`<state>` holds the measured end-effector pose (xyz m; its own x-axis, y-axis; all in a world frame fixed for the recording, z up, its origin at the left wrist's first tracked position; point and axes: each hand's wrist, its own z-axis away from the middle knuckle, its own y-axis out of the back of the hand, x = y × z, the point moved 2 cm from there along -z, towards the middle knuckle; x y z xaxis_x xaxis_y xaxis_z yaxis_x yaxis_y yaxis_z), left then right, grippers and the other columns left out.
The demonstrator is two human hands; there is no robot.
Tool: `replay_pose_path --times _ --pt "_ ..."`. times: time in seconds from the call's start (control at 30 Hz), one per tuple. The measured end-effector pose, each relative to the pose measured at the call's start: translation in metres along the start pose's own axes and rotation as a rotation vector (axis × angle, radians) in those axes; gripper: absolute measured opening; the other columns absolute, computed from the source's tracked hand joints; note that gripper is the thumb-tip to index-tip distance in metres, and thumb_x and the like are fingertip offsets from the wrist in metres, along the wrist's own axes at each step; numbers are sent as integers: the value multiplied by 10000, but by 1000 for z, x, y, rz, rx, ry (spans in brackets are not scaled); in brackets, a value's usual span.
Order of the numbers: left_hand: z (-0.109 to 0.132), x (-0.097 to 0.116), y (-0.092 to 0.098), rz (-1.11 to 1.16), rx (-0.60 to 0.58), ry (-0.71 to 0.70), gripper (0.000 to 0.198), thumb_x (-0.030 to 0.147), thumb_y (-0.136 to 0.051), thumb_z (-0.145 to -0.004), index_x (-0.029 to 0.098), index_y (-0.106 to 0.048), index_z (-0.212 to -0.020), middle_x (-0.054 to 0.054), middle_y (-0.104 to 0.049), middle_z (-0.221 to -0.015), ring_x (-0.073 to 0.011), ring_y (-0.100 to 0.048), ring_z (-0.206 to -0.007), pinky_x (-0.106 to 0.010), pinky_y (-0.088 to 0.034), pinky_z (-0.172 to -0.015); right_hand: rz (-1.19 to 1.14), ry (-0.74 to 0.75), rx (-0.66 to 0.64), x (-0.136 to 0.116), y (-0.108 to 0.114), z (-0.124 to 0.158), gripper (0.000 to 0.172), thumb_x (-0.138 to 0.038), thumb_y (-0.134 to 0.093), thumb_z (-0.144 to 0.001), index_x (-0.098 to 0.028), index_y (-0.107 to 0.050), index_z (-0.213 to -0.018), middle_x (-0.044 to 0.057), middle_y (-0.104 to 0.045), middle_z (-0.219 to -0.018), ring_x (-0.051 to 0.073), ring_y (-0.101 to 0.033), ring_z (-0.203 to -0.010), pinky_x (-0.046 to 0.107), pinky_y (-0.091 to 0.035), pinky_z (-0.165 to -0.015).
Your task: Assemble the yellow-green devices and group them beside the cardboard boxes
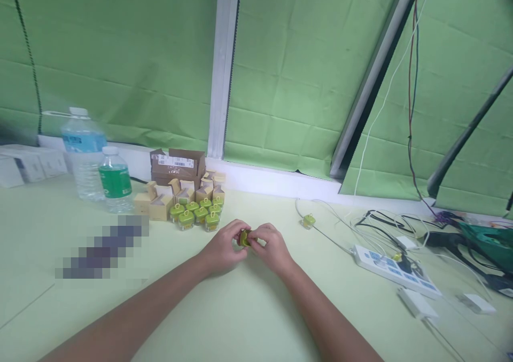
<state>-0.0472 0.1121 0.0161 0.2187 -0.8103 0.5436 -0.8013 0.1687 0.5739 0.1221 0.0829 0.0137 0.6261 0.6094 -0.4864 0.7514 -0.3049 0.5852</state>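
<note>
My left hand (pixel 224 249) and my right hand (pixel 270 247) meet at the middle of the pale green table (pixel 240 319). Both pinch one small green and yellow item (pixel 244 238) between their fingertips. Its shape is mostly hidden by my fingers. Behind my left hand stands a cluster of several similar green-lidded pieces (pixel 198 212). Small tan cartons (pixel 182 194) are stacked just behind them. One more green piece (pixel 308 221) lies alone to the right, on a white cable.
Two water bottles (pixel 98 162) stand at the left with a brown shipping box (pixel 178 164) beside them. White boxes (pixel 28 164) sit at the far left. A power strip (pixel 395 271), chargers and tangled cables fill the right side, near a dark green tool (pixel 487 239).
</note>
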Motion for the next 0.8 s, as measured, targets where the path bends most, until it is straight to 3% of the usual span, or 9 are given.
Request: replay_pose_path --times 0.33,0.53,0.67,0.8 --pt "1 2 -1 -32 -49 27 366 49 -563 -687 209 -604 -1014 -7 -566 -928 -127 -533 -740 -250 -466 -671 215 143 -145 -3 -1 -1 253 -13 -577 -823 -223 -712 -785 -1 -708 -723 148 -559 -677 300 -392 -780" --pt "-1 3 1 -51 -47 25 370 52 -561 -688 209 -613 -1019 -13 -573 -922 -132 -522 -725 -257 -466 -659 150 128 -162 -9 1 0 248 -30 -539 -849 -217 -697 -811 3 -700 -744 147 -579 -704 301 -411 -799" --pt "-2 -1 2 -3 26 45 378 68 -566 -729 213 -601 -1076 -22 -584 -967 -132 -543 -737 -267 -495 -685 2 40 -103 -15 13 -2 265 -99 -497 -895 -243 -694 -1000 33 -728 -936 183 -624 -880 345 -444 -869" --pt "-2 -3 1 46 57 56 429 69 -584 -731 224 -593 -1131 -30 -592 -1033 -128 -571 -757 -264 -516 -694 -310 -306 33 -6 16 -4 210 -283 -595 -876 -223 -662 -1066 79 -694 -1068 206 -650 -891 355 -513 -786"
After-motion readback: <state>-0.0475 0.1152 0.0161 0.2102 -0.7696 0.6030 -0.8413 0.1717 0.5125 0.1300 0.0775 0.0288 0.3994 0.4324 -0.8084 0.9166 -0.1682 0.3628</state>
